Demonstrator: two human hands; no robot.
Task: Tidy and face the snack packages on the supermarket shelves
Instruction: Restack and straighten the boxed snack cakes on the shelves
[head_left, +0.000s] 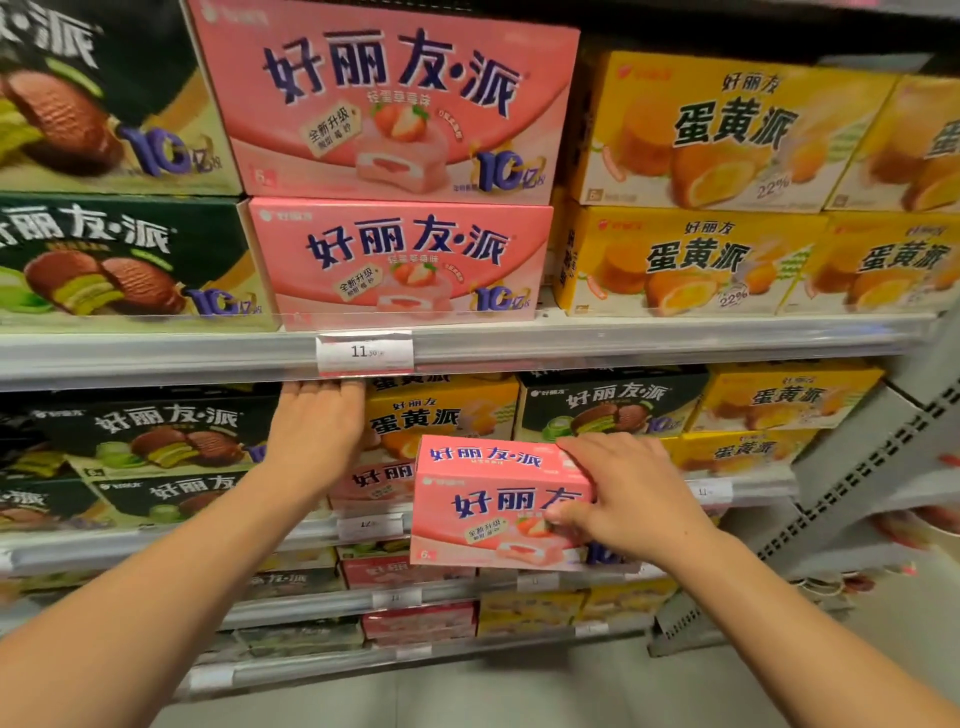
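I have the pink box (498, 501) in my right hand (631, 499), fingers and thumb curled round its right end, so it hangs in front of the second shelf (156, 548), clear of the stock. Its long axis runs left to right, printed face toward me, tilted slightly. My left hand (317, 426) is up and to the left, fingers straight, reaching into the gap between the dark green boxes (156, 434) and the yellow boxes (441, 415), just under the upper shelf rail (623, 340); whether it presses on anything back there I cannot tell. Below that hand another pink box (371, 480) sits on the shelf. That slot lies left of and beyond the held box, so I judge the move to be a short carry leftward and inward, with the left hand nearer the slot and able to guide it.
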